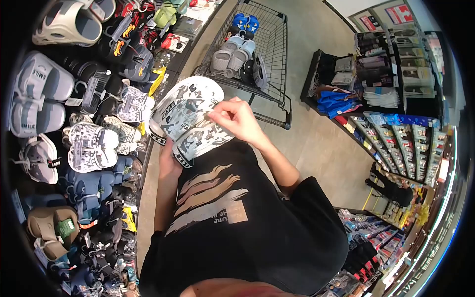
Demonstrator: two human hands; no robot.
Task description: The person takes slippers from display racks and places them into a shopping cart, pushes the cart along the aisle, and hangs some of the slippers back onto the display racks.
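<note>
A pair of white slide sandals (190, 111) with a grey and black camouflage print is up in front of my chest. My left hand (169, 162) grips the pair from below at the near left side, its fingers partly hidden behind them. Over the right part of the sandals, my right hand (237, 119) is closed, thumb and forefinger pinched together against the printed surface. Whatever lies between those fingertips is too small to make out.
Racks of hanging sandals (91, 146) fill the left side. Ahead stands a wire shopping cart (277, 59) holding grey sandals (230, 59) and blue clogs (246, 22). Shelves of packaged goods (376, 74) line the right. A person in dark clothes (391, 190) is farther off at right.
</note>
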